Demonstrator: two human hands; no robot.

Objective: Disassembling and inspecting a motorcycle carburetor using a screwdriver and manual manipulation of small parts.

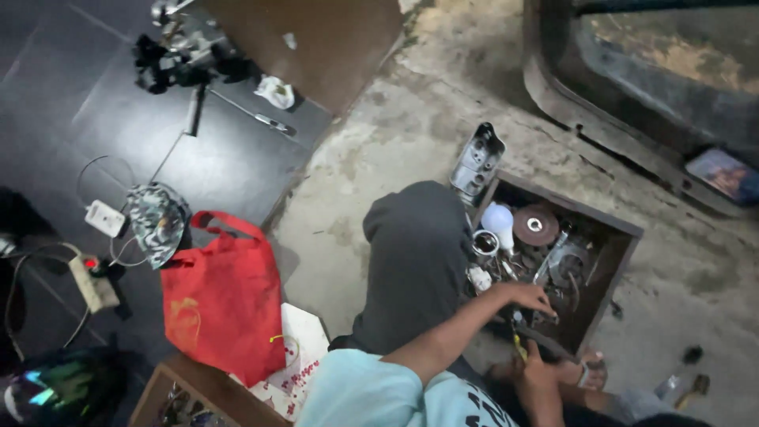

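A wooden box (pixel 613 261) full of metal parts stands on the concrete floor in front of me. Among its contents are a white bulb (pixel 499 218), a brown grinding disc (pixel 535 225) and a metal ring (pixel 485 243). My left hand (pixel 531 298) reaches over the box's near edge, fingers spread above the parts and holding nothing. My right hand (pixel 540 370) sits just below it, closed round a dark tool with a yellow grip (pixel 518 344). My bent knee in grey trousers (pixel 415 253) stands left of the box.
A grey metal casting (pixel 477 164) leans at the box's far corner. A red bag (pixel 225 296), a patterned cap (pixel 156 221), a power strip (pixel 93 281) and cables lie on the dark tiles at left. Another wooden box (pixel 198 391) is at the bottom left. My sandalled foot (pixel 587 370) rests by the box.
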